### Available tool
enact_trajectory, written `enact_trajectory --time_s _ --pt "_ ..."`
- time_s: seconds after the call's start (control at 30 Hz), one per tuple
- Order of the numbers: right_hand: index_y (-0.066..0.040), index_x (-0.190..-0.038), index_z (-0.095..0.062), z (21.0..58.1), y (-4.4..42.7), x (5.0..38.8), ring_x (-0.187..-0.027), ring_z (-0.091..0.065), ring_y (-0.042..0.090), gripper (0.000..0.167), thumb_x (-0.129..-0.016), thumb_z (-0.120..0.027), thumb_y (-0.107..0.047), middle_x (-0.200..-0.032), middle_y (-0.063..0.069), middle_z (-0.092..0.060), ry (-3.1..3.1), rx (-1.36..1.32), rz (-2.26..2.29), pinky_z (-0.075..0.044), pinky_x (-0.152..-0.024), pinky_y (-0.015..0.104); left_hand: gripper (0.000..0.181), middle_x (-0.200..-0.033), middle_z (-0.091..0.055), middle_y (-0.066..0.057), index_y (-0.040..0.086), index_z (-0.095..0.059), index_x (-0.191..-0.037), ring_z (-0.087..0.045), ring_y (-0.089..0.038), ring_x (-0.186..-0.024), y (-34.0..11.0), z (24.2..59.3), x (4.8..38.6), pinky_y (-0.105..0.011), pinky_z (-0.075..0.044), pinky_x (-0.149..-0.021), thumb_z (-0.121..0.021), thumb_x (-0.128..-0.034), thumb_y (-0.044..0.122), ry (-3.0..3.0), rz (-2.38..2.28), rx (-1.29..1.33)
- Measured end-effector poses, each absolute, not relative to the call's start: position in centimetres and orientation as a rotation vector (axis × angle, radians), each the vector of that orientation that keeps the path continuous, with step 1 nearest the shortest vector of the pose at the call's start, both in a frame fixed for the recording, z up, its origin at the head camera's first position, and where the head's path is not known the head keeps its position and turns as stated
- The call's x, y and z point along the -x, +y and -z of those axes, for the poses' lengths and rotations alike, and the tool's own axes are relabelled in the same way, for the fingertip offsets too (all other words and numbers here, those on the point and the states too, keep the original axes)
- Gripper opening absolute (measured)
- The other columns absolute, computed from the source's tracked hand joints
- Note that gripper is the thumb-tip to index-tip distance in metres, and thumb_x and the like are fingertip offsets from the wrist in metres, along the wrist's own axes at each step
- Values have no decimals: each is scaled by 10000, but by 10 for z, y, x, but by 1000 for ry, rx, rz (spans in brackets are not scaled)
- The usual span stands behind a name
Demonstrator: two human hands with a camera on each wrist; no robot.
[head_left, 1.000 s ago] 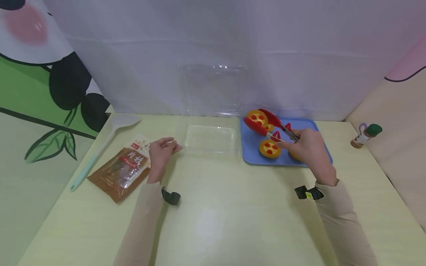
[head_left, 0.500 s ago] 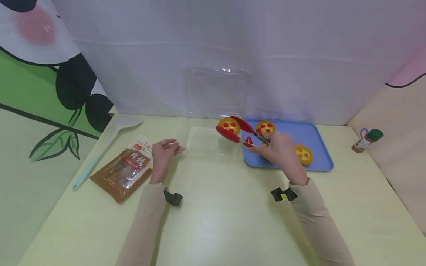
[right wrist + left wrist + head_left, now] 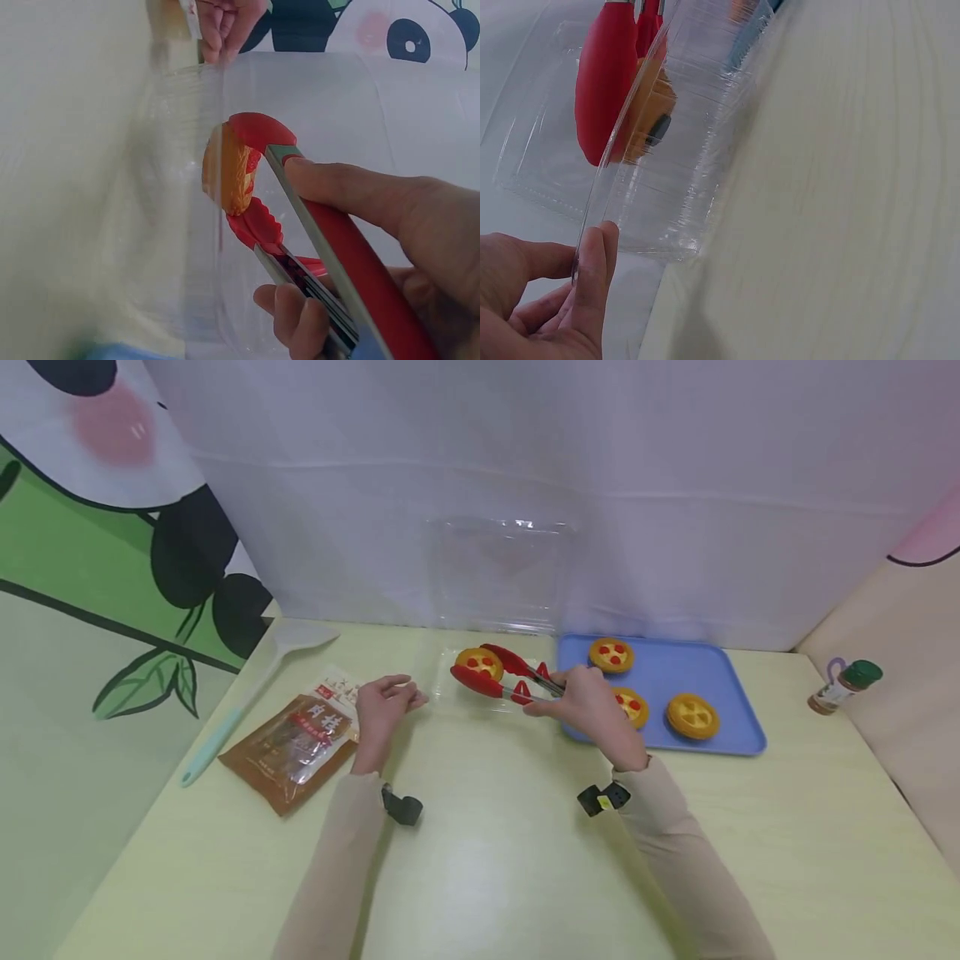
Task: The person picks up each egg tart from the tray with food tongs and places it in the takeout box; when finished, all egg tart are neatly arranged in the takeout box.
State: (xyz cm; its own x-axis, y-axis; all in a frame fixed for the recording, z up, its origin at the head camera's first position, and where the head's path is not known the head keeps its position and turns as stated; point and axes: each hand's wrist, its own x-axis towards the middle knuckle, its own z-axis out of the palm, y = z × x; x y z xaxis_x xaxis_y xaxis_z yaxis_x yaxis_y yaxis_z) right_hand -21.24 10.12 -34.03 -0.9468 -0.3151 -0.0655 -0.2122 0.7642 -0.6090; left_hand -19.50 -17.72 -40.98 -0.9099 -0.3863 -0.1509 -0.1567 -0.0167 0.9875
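The right hand (image 3: 594, 708) grips red-tipped metal tongs (image 3: 337, 255), whose tips hold a yellow tart with red pieces (image 3: 480, 665) at the left part of a clear plastic box (image 3: 491, 697). Thumb and fingers lie along the tongs' arms in the right wrist view. The left hand (image 3: 562, 300) pinches the rim of the box between thumb and fingers at its left side. Behind the box its clear lid (image 3: 501, 572) stands raised against the backdrop. In the left wrist view the tart (image 3: 651, 105) shows through the clear wall; whether it touches the box floor, I cannot tell.
A blue tray (image 3: 667, 670) with several tarts, one plain (image 3: 692, 717), lies right of the box. Further right stands a green-capped bottle (image 3: 843, 687). On the left lie a brown packet (image 3: 296, 747) and a pale ladle-like utensil (image 3: 238, 710).
The right hand has carried the tongs and tart left, from the blue tray to the clear box. The left hand has stayed at the box's left edge. The view has shifted slightly.
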Motion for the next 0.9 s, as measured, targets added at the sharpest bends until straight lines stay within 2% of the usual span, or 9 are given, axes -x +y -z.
enact_trajectory --time_s 0.07,0.13,0.2,0.27,0.57,0.9 --pt "-13 -751 -678 343 96 215 -495 -230 130 388 -754 -845 -364 -569 -42 -215 2772 432 974 -159 -432 228 332 -1107 -646 -297 -107 -577 -1251 -663 14 -611 -178 410 194 -216 -612 -763 -612 -954 37 -2090 2037 -591" --pt "-98 -573 -460 346 91 217 -480 -209 115 497 -751 -847 -353 -563 -44 -201 2751 456 1007 -156 -434 224 332 -1125 -641 -297 -96 -580 -1254 -661 15 -613 -178 409 194 -231 -611 -780 -613 -954 41 -2092 2035 -607" --pt "-142 -558 -318 348 87 220 -479 -203 116 606 -743 -852 -360 -562 -43 -196 2727 448 1025 -151 -430 227 329 -1127 -641 -296 -93 -583 -1252 -658 14 -611 -177 408 194 -218 -612 -766 -614 -952 39 -2090 2031 -618" --pt "-157 -558 -297 351 84 223 -486 -192 113 624 -737 -854 -373 -567 -44 -187 2706 455 1027 -143 -431 226 325 -1117 -647 -292 -92 -587 -1247 -655 13 -608 -176 408 194 -193 -612 -737 -616 -952 39 -2088 2028 -624" --pt "-152 -532 -364 352 72 237 -466 -195 110 575 -754 -839 -389 -538 -49 -206 2636 461 974 -149 -422 224 320 -1018 -680 -238 -107 -593 -1234 -661 2 -599 -173 408 194 -178 -611 -700 -619 -950 40 -2075 2022 -593" --pt "-159 -516 -295 343 67 241 -518 -128 97 630 -753 -838 -375 -552 -49 -171 2598 452 893 -114 -468 227 322 -1041 -671 -261 -105 -591 -1239 -666 -5 -612 -174 409 194 -265 -614 -779 -611 -954 44 -2079 2021 -579"
